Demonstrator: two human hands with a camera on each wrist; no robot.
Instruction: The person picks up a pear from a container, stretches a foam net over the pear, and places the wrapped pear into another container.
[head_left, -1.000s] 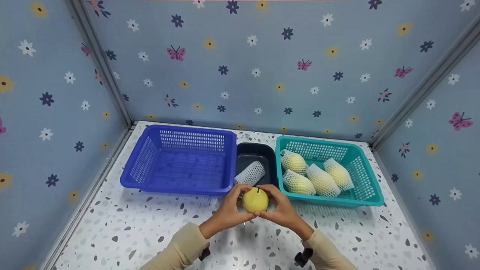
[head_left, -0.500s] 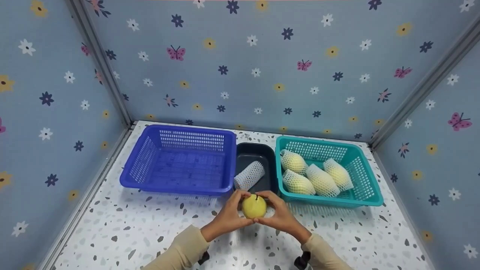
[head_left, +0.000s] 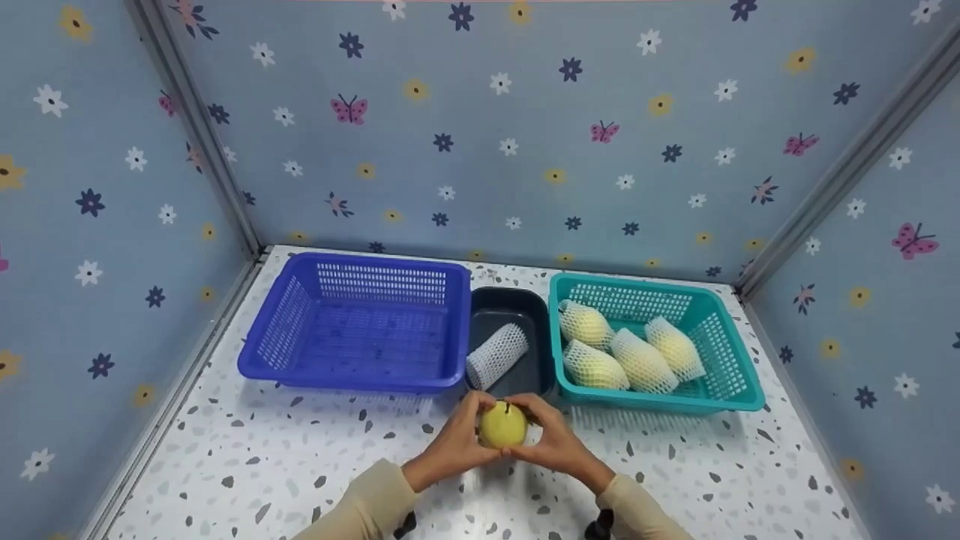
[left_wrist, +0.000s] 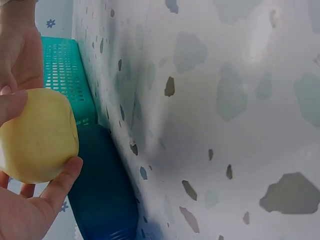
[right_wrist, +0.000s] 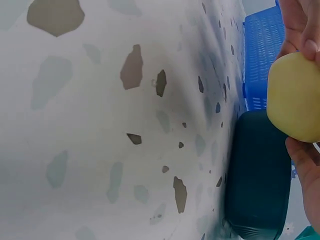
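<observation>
A yellow pear [head_left: 502, 425] with a short dark stem is held between both hands, in front of the dark tray [head_left: 537, 367]. My left hand [head_left: 456, 441] grips its left side, thumb below and fingers above. On the other side my right hand [head_left: 556, 442] grips it the same way, and the two thumb tips meet at the near side. Both wrist views show the bare pear [left_wrist: 40, 135] above the speckled table, with fingertips pressed on its skin. A white foam net sleeve [head_left: 498, 356] lies slanted inside the dark tray.
A blue-purple basket [head_left: 352, 386] with nothing in it stands left of the tray. To the right is a teal basket [head_left: 739, 360] holding several pears in foam nets [head_left: 643, 361]. Flowered panels [head_left: 480, 150] enclose the speckled white table [head_left: 300, 450] at the back and sides.
Both hands have drawn the pear a little toward the person, away from the tray, and slightly left. More of the tray and foam net shows now. The baskets stay where they were.
</observation>
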